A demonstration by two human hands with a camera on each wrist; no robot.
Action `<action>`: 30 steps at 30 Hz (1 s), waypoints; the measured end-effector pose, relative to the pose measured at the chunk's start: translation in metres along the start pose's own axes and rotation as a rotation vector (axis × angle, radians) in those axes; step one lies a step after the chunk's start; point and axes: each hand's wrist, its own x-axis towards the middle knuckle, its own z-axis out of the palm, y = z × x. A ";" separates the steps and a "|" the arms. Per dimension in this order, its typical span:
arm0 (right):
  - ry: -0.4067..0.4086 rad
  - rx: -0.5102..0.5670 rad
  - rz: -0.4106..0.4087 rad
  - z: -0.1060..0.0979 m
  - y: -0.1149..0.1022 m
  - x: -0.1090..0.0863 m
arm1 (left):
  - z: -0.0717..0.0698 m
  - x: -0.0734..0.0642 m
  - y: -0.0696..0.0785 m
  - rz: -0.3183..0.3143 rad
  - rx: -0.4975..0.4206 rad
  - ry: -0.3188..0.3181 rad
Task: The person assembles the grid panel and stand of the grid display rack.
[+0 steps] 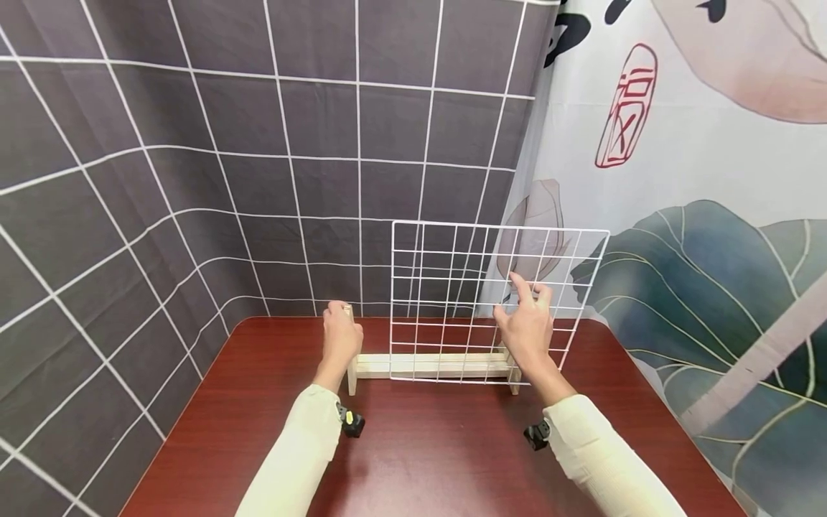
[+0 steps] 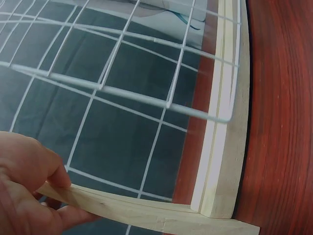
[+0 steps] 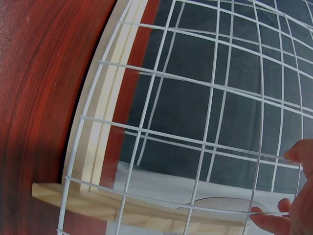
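A white wire grid panel stands nearly upright over a pale wooden stand on the table. My right hand holds the panel near its right side; its thumb and fingers meet the wires in the right wrist view. With thumb and fingers my left hand grips the upright end piece at the stand's left. A groove runs along the stand's crossbar. In the head view the panel's bottom wire passes across this bar; whether it sits in the groove I cannot tell.
The stand rests on a reddish-brown tabletop. A dark grey curtain with white lines hangs behind and to the left. At the right hangs a white curtain with painted leaves.
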 end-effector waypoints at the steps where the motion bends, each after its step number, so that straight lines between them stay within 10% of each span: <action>1: -0.001 0.000 0.000 0.000 0.000 0.000 | 0.002 0.000 0.001 0.001 -0.004 -0.001; 18: 0.023 -0.001 -0.014 -0.003 0.006 -0.001 | 0.032 -0.012 0.028 -0.019 -0.061 0.014; 30: 0.023 -0.021 -0.015 -0.014 0.006 0.005 | 0.033 -0.006 0.020 0.093 -0.057 -0.111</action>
